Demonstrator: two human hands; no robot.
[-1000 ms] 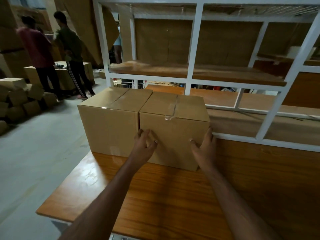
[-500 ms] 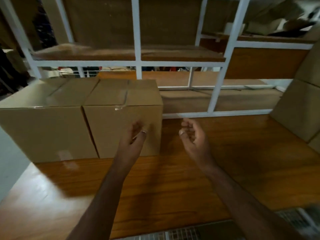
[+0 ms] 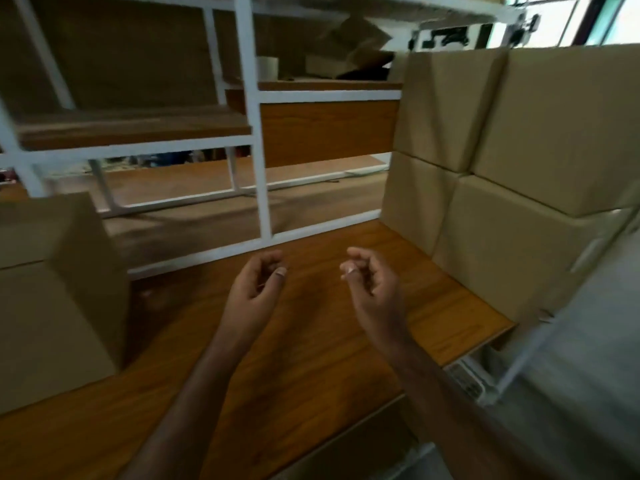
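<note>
White racking (image 3: 258, 133) backs the wooden counter (image 3: 311, 358). At its left end stands one box (image 3: 52, 306), set down, though blur may hide a second. Mid-counter, the left hand (image 3: 258, 285) and right hand (image 3: 372, 282) hover loosely curled, holding nothing. At right, four boxes (image 3: 502, 247), stacked two-by-two, likely wait their turn.

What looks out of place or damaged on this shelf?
Nothing clearly odd. The stacked boxes on the right sit evenly and the box on the left stands flat. A far carton seems open, but it is blurred.
</note>
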